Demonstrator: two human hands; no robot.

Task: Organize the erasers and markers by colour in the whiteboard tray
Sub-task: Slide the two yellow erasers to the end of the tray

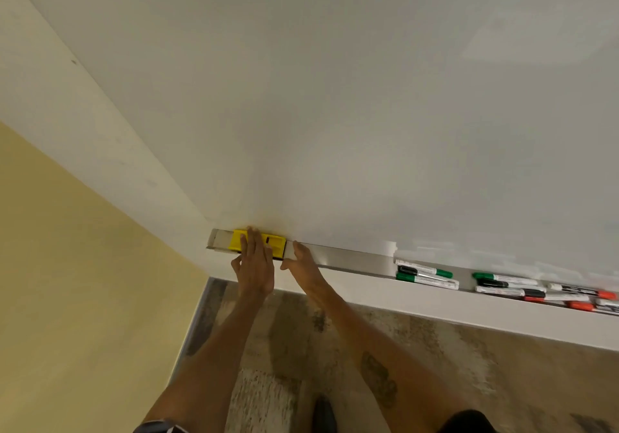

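A yellow eraser [276,244] lies at the far left end of the metal whiteboard tray [351,260]. My left hand [255,265] lies flat over its middle, fingers on top and thumb below the tray's front lip. My right hand [301,261] touches the eraser's right end with its fingertips, thumb under the lip. Further right in the tray lie green-capped markers [425,275], then a mixed group of green, black and red markers [522,286], with red-capped markers [582,298] at the frame's right edge.
The whiteboard [368,114] fills the upper view. A yellow side wall [67,281] meets it at the left, close to the tray's end. A white ledge [469,312] runs beneath the tray. Patterned floor and my shoe [323,412] are below.
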